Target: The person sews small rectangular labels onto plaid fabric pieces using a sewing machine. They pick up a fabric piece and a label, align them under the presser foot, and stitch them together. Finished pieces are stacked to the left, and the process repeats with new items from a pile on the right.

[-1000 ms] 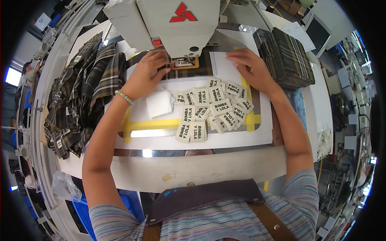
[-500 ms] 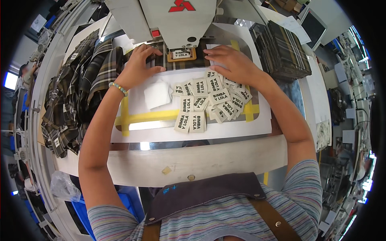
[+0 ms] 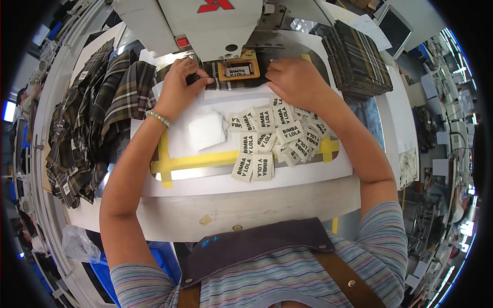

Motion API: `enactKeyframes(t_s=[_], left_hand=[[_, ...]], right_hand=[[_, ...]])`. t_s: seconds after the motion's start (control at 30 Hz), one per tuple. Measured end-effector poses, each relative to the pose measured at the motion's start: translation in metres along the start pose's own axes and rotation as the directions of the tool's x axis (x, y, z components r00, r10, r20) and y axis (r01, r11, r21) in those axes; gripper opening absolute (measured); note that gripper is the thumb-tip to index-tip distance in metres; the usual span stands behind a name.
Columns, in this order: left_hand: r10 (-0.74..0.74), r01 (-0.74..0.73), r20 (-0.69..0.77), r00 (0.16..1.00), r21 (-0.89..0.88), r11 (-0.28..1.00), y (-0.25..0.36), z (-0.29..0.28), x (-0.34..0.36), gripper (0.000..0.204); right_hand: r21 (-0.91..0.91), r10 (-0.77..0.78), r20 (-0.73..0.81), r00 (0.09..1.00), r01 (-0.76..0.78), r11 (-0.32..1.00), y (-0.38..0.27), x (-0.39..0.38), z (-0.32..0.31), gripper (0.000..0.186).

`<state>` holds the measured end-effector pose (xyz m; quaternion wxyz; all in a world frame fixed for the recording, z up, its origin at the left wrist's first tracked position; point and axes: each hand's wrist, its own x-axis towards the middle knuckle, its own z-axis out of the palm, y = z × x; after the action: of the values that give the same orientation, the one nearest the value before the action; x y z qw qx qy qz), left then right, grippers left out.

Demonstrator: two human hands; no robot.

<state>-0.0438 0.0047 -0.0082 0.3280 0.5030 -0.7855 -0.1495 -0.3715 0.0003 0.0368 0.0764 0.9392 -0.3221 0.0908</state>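
A dark plaid fabric piece lies beneath the head of a sewing machine. The machine's orange clamp frame surrounds a cream label with dark print on the fabric. At the fabric's left end, my left hand has it between the thumb and bent fingers. My right hand is closed on the right end, close beside the clamp; its fingertips are partly hidden. Nearer to me are a heap of similar loose labels and a small stack of white squares.
Plaid fabric pieces hang in a loose pile at the left. A neat stack of folded plaid pieces stands at the right, near a screen. Yellow tape edges the white work surface. A blue bin sits below the table.
Both hands have gone from spread fingers to curled fingers at the fabric's ends. More of the orange clamp frame shows now. The whole view has shifted slightly.
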Motion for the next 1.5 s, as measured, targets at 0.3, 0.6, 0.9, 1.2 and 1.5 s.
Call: enactKeyframes(t_s=[0.3,0.6,0.9,1.2,1.5], left_hand=[[0.358,-0.362,0.051,0.932,0.135,0.922,0.04,-0.061,-0.022,0.017],[0.03,-0.037,0.021,0.999,0.566,0.823,-0.022,-0.181,-0.085,0.02],[0.207,-0.084,-0.205,0.957,0.487,0.869,0.017,-0.112,-0.041,0.033],[-0.038,0.065,-0.06,0.997,0.564,0.823,-0.026,-0.027,-0.042,0.075],[-0.224,0.195,0.026,0.974,0.406,0.893,-0.094,-0.089,-0.069,0.088]], right_hand=[[0.045,-0.181,-0.312,0.933,0.205,0.978,-0.02,-0.015,-0.013,0.016],[0.296,0.048,-0.238,0.97,0.026,0.955,-0.015,-0.032,-0.035,0.018],[0.357,0.032,-0.175,0.984,0.033,0.934,-0.025,-0.034,-0.047,0.015],[0.376,0.006,-0.131,0.991,0.044,0.926,-0.032,-0.037,-0.052,0.014],[0.477,-0.169,-0.045,0.985,0.17,0.862,-0.064,-0.007,-0.043,0.018]])
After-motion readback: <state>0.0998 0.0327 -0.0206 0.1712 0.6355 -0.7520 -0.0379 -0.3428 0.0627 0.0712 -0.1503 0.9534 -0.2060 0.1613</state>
